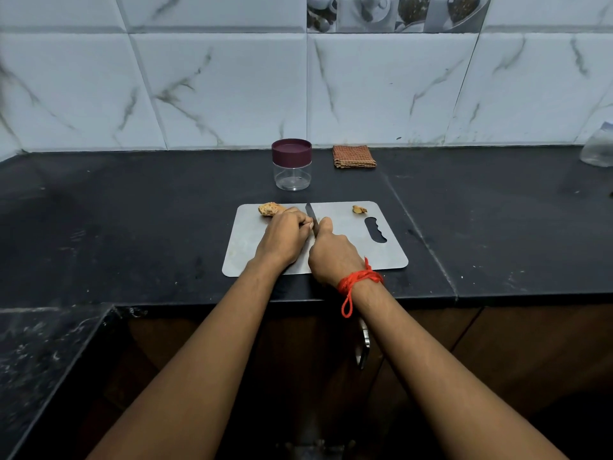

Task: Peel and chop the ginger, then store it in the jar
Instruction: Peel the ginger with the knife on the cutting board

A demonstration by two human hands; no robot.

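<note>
I log a wall (232, 88) of white marble-veined tiles (one picture tile (398, 13) at top), a black stone worktop (132, 210), brown cabinet doors (530, 353) beneath. Light dim, even.

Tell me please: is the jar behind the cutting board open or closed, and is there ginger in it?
Closed and empty. The maroon lid sits on the jar, and its clear wall shows nothing inside.

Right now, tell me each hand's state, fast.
Left hand: closed, fingers curled over the ginger on the cutting board.
Right hand: closed, gripping the knife.
</note>
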